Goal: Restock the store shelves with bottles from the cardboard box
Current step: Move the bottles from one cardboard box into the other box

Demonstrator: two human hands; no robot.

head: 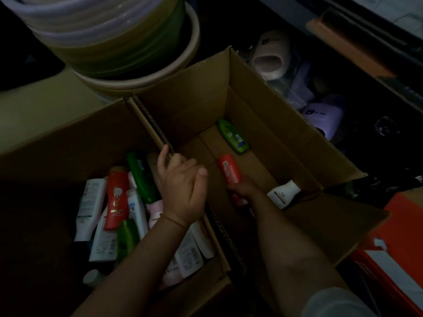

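Note:
Two open cardboard boxes stand side by side in dim light. The left box (pixel 68 138) is full of several bottles, among them a red one (pixel 116 197) and a green one (pixel 142 177). The right box (pixel 263 106) holds a green bottle (pixel 232 137) at its far end and a white bottle (pixel 282 193) near its right wall. My right hand (pixel 242 187) is down inside the right box and grips the lower end of an orange-red bottle (pixel 229 169). My left hand (pixel 180 181) rests on the shared wall between the boxes, fingers curled over its edge.
A stack of round plastic basins (pixel 109 42) sits behind the boxes. To the right, a dark shelf area holds pale pink and purple packaged goods (pixel 272 56). An orange and white carton (pixel 398 243) lies at the lower right.

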